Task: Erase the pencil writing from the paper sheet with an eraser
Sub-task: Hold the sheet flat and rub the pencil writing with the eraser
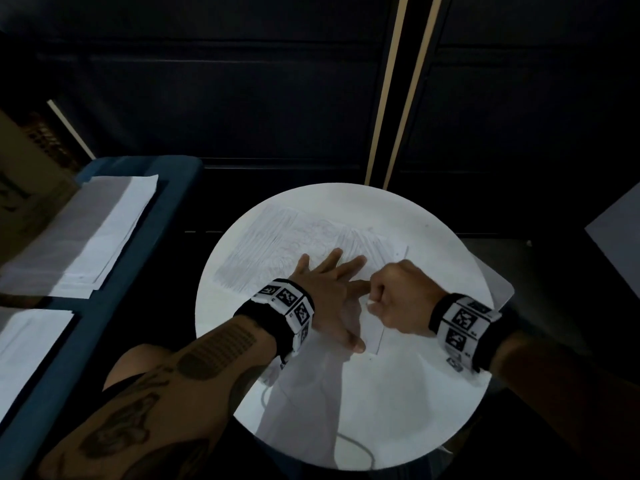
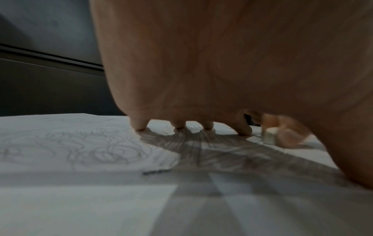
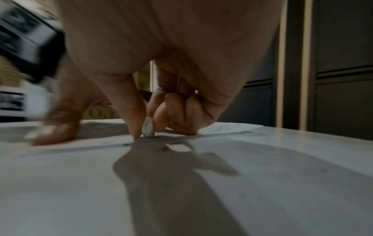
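Note:
A paper sheet (image 1: 270,244) covered with grey pencil scribbles lies on the round white table (image 1: 433,393). My left hand (image 1: 329,289) lies flat on the sheet with straight spread fingers (image 2: 139,126), pressing it down. Just to its right, my right hand (image 1: 391,299) is curled and pinches a small white eraser (image 3: 148,129) between thumb and fingers, its tip touching the paper near the sheet's right edge. The eraser (image 2: 269,135) also shows, blurred, in the left wrist view past the left fingers. In the head view the eraser is mostly hidden inside the right hand.
A blue bench (image 1: 114,271) stands at the left with stacks of white paper (image 1: 104,230) on it and a cardboard box (image 1: 31,188) at its far end. A thin cable (image 1: 353,441) runs across the near part of the table. Dark cabinets stand behind.

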A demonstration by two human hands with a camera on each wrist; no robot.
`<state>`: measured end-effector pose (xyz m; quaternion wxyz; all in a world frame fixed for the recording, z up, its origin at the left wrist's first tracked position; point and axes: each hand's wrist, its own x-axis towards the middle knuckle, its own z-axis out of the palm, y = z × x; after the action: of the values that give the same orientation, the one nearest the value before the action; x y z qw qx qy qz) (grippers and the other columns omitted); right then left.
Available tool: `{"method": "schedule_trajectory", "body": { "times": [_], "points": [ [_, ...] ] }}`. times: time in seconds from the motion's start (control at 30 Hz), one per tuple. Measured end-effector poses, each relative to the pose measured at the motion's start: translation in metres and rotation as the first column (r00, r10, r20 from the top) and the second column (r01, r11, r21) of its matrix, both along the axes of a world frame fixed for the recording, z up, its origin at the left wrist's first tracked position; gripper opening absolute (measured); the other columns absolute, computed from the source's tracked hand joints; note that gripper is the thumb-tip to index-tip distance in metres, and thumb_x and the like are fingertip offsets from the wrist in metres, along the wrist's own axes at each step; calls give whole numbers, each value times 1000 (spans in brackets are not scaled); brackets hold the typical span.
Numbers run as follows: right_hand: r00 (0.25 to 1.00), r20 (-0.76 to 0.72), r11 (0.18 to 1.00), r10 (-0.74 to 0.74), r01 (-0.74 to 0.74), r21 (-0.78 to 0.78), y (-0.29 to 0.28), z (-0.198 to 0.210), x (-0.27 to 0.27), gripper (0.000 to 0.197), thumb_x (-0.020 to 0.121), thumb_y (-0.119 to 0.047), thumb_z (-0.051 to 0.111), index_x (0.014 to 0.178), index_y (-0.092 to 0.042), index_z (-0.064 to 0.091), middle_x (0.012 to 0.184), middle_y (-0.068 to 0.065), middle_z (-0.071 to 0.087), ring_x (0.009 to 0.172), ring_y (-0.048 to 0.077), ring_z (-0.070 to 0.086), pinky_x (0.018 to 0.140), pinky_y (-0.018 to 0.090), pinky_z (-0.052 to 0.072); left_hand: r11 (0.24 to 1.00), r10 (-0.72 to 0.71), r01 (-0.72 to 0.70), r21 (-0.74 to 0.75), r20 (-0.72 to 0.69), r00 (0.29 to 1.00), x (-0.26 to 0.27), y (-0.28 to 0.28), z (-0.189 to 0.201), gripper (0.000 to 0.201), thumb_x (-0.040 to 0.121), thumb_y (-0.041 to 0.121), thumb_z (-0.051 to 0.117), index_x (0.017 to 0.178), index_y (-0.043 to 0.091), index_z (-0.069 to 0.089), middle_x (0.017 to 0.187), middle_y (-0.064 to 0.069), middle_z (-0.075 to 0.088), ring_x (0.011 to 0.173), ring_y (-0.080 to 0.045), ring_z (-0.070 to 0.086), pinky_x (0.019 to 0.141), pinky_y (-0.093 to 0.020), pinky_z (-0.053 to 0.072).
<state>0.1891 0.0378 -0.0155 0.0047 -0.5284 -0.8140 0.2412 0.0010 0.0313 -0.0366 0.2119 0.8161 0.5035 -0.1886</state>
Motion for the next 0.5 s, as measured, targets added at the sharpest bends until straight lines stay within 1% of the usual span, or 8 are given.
{"method": "schedule_trajectory", "body": {
  "times": [0.1, 0.13, 0.17, 0.23, 0.27, 0.33, 0.4, 0.5],
  "points": [
    [988, 30, 987, 149, -147, -56, -24, 4, -9, 15, 85, -22, 71, 72, -16, 67, 66, -11, 59, 58, 0, 55, 65, 29, 55, 1000, 10, -10, -5, 24, 1000, -3, 0, -2, 118, 68, 84, 72, 159, 59, 1, 168, 19, -31, 153, -19, -37, 120, -69, -16],
    [988, 36, 987, 150, -148, -64, -21, 6, -7, 16, 86, -22, 72, 72, -16, 67, 66, -11, 60, 58, 0, 55, 65, 28, 55, 1000, 11, -11, -7, 26, 1000, -3, 0, -1, 117, 69, 84, 72, 158, 59, 0, 168, 19, -31, 153, -19, -37, 119, -69, -16],
    [993, 39, 993, 110, -108, -53, -13, 6, -5, 18, 87, -25, 73, 71, -18, 67, 67, -11, 61, 60, 1, 57, 66, 28, 56, 1000, 9, -9, -8, 22, 1000, -2, 0, -1, 118, 69, 84, 72, 159, 59, 0, 168, 18, -31, 153, -20, -36, 119, -69, -16],
    [1000, 20, 1000, 3, -3, -2, 6, 3, 1, 21, 86, -30, 76, 69, -22, 65, 70, -9, 61, 69, 10, 63, 71, 31, 59, 1000, 3, -3, -6, 13, 1000, -1, 0, 0, 119, 69, 84, 71, 159, 57, -2, 169, 16, -29, 154, -22, -35, 117, -71, -16],
    [1000, 0, 1000, -28, 28, 7, 12, 1, 4, 21, 85, -31, 77, 69, -22, 66, 70, -8, 62, 71, 12, 65, 71, 33, 60, 1000, 2, -1, -9, 18, 1000, -1, 1, -1, 119, 70, 84, 71, 159, 57, -3, 169, 16, -29, 154, -22, -35, 116, -71, -16],
    [998, -49, 999, -41, 41, 0, 14, -6, 6, 19, 85, -27, 78, 69, -21, 68, 68, -6, 64, 66, 11, 67, 67, 34, 61, 1000, -5, 5, -3, 33, 999, -2, 1, -2, 120, 69, 85, 71, 159, 58, -4, 170, 15, -28, 154, -22, -35, 116, -72, -16],
    [992, -117, 999, -49, 47, -24, 12, -10, 11, 20, 83, -22, 81, 68, -22, 69, 66, -7, 67, 62, 8, 67, 65, 32, 60, 1000, -9, 9, 0, 56, 998, -5, 1, -3, 121, 69, 86, 70, 159, 59, -7, 169, 16, -29, 153, -22, -36, 115, -72, -17],
    [969, -224, 995, -102, 97, -33, 18, -14, 23, 23, 80, -19, 86, 65, -29, 71, 67, -7, 71, 65, 3, 67, 68, 25, 56, 1000, -24, 23, 10, 104, 994, -11, 3, -3, 127, 66, 85, 74, 158, 60, -9, 170, 19, -26, 154, -19, -34, 116, -70, -17]
  ]
}}
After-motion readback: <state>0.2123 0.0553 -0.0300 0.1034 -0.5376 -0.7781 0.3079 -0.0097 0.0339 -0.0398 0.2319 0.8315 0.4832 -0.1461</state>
